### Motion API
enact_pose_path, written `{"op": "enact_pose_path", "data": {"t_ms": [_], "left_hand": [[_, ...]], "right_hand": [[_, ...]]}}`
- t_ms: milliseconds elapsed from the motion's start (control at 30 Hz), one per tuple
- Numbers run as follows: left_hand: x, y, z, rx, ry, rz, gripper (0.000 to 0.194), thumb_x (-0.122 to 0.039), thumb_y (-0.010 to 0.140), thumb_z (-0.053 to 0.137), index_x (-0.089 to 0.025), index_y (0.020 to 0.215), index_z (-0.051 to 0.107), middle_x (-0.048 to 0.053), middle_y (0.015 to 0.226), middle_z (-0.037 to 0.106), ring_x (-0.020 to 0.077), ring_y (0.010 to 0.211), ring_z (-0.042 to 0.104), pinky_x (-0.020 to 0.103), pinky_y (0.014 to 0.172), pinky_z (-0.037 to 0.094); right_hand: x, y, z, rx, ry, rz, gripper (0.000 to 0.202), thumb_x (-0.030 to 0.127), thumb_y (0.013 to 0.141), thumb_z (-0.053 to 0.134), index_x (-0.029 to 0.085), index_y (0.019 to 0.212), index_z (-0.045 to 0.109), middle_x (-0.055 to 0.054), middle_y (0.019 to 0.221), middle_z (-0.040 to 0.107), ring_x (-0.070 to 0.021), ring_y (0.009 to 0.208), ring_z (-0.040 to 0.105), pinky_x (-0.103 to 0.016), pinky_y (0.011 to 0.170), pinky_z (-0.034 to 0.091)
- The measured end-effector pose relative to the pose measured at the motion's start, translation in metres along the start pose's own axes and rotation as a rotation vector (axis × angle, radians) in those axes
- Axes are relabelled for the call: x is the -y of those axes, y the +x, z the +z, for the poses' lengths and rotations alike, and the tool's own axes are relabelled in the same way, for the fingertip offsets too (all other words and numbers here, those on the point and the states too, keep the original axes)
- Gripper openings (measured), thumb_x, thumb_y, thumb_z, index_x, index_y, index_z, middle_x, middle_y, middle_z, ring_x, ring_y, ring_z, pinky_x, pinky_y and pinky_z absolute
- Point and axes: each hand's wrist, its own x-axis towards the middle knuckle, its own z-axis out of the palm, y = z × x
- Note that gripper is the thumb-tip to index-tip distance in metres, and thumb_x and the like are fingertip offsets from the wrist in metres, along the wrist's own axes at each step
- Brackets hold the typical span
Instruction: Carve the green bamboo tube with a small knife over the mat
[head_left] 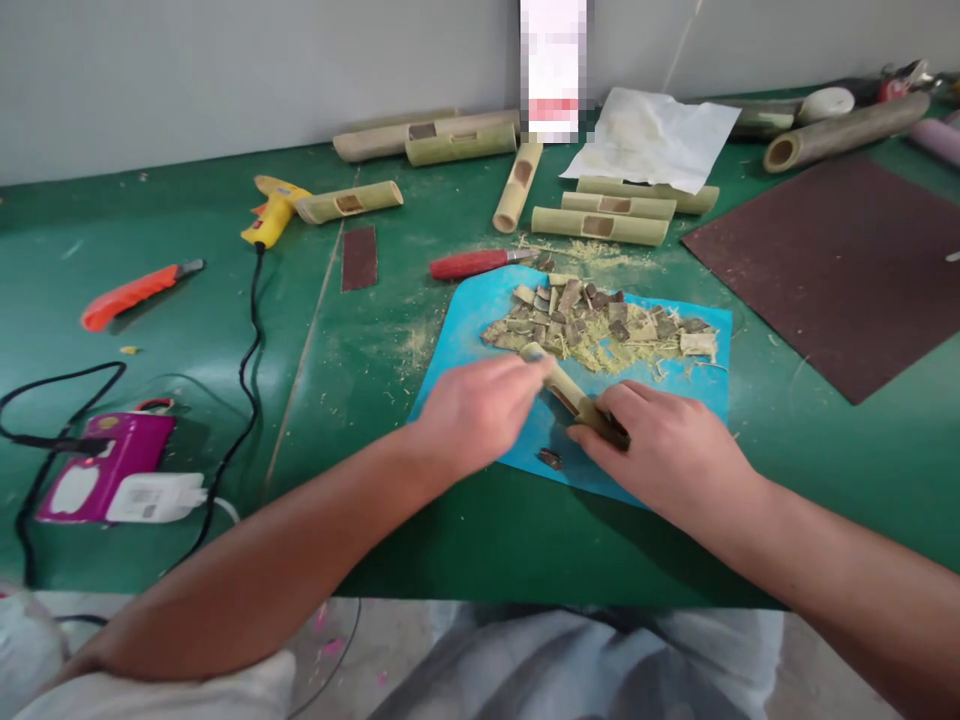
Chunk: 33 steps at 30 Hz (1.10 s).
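Note:
Both hands hold one bamboo tube (568,388) that has a rectangular slot cut in its side. It slants over a blue sheet (495,310). The fingers of my left hand (480,410) close on the far end of the tube. My right hand (667,450) wraps round the near end, with the thumb below it. Beyond the tube, bamboo chips and shavings (600,325) are heaped on the sheet. A small dark chip (550,458) lies near the sheet's front edge. A red-handled knife (480,263) rests just behind the sheet.
Several slotted bamboo tubes (600,227) lie toward the back. At left are a yellow glue gun (276,210), an orange utility knife (139,295) and a purple power strip (112,465) with trailing cords. A brown board (840,280) covers the right side; white paper (652,135) lies behind.

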Motion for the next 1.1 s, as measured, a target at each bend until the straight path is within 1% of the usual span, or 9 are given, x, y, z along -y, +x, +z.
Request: {"op": "enact_pose_path", "data": {"t_ms": [67,200,333,467,600,733,867,1000,1100], "left_hand": [[-0.0002,-0.0008,-0.0002,0.050,-0.030,0.044,0.033,-0.022,0.104,0.043,-0.013,0.124,0.068,0.005,0.084,0.074,0.0136,0.074,0.070,0.022,0.067,0.056],[-0.0026,-0.0020,0.0003,-0.036,0.015,0.001,0.031,-0.022,0.103,0.046,-0.012,0.121,0.069,0.008,0.090,0.075,0.0151,0.081,0.071,0.023,0.072,0.056],[-0.0062,-0.0033,0.0015,0.095,-0.042,0.119,0.033,-0.022,0.105,0.042,-0.014,0.124,0.068,0.003,0.078,0.071,0.0125,0.069,0.068,0.020,0.063,0.052],[-0.0035,-0.0023,0.0012,-0.045,0.008,0.018,0.030,-0.021,0.103,0.046,-0.011,0.119,0.070,0.007,0.086,0.074,0.0145,0.076,0.070,0.022,0.070,0.054],[-0.0039,-0.0004,0.0002,0.074,-0.031,0.105,0.034,-0.022,0.104,0.042,-0.015,0.123,0.069,0.004,0.079,0.072,0.0122,0.070,0.068,0.020,0.065,0.052],[-0.0050,0.0014,-0.0001,-0.050,0.039,0.024,0.031,-0.023,0.103,0.045,-0.015,0.116,0.072,0.005,0.078,0.071,0.0132,0.071,0.068,0.021,0.065,0.053],[-0.0064,-0.0005,0.0017,0.063,0.007,0.123,0.035,-0.023,0.104,0.040,-0.015,0.121,0.069,0.004,0.076,0.071,0.0129,0.068,0.067,0.021,0.060,0.052],[-0.0039,-0.0002,0.0020,-0.038,0.029,0.020,0.031,-0.023,0.103,0.045,-0.013,0.118,0.071,0.007,0.085,0.074,0.0145,0.075,0.069,0.022,0.067,0.054],[-0.0038,0.0007,0.0020,0.049,-0.014,0.070,0.032,-0.022,0.103,0.044,-0.013,0.122,0.069,0.004,0.080,0.073,0.0138,0.071,0.069,0.021,0.063,0.053]], "right_hand": [[0.0003,0.0001,0.0002,0.001,-0.006,-0.009,0.028,0.039,0.087,0.061,0.020,0.068,0.053,0.001,0.063,0.054,-0.0109,0.051,0.043,-0.028,0.051,0.020],[0.0010,0.0002,0.0010,0.010,-0.005,0.002,0.026,0.039,0.087,0.061,0.019,0.071,0.056,0.000,0.066,0.057,-0.0114,0.053,0.045,-0.029,0.051,0.020],[0.0011,0.0003,0.0011,0.007,-0.014,-0.005,0.027,0.039,0.087,0.062,0.019,0.070,0.055,0.000,0.065,0.056,-0.0113,0.052,0.043,-0.029,0.051,0.019],[0.0013,0.0006,0.0002,0.016,-0.008,0.012,0.027,0.040,0.087,0.061,0.020,0.070,0.055,0.001,0.065,0.056,-0.0113,0.053,0.043,-0.028,0.052,0.020],[0.0015,0.0009,-0.0004,0.009,-0.014,0.002,0.027,0.040,0.088,0.060,0.020,0.069,0.054,0.000,0.066,0.056,-0.0113,0.052,0.043,-0.029,0.052,0.020],[0.0017,0.0010,-0.0009,0.029,-0.005,0.026,0.027,0.040,0.088,0.060,0.020,0.070,0.054,0.000,0.066,0.056,-0.0114,0.053,0.044,-0.028,0.052,0.020],[0.0016,0.0010,-0.0010,0.036,0.000,0.017,0.026,0.040,0.089,0.058,0.020,0.071,0.054,0.000,0.066,0.056,-0.0116,0.053,0.044,-0.029,0.052,0.019],[0.0024,0.0012,-0.0013,0.051,0.003,0.041,0.025,0.040,0.087,0.060,0.020,0.072,0.054,0.000,0.067,0.056,-0.0117,0.053,0.044,-0.029,0.052,0.019],[0.0030,0.0013,-0.0013,0.049,-0.003,0.026,0.025,0.040,0.086,0.061,0.020,0.071,0.054,0.000,0.067,0.056,-0.0118,0.053,0.043,-0.029,0.051,0.019]]}}
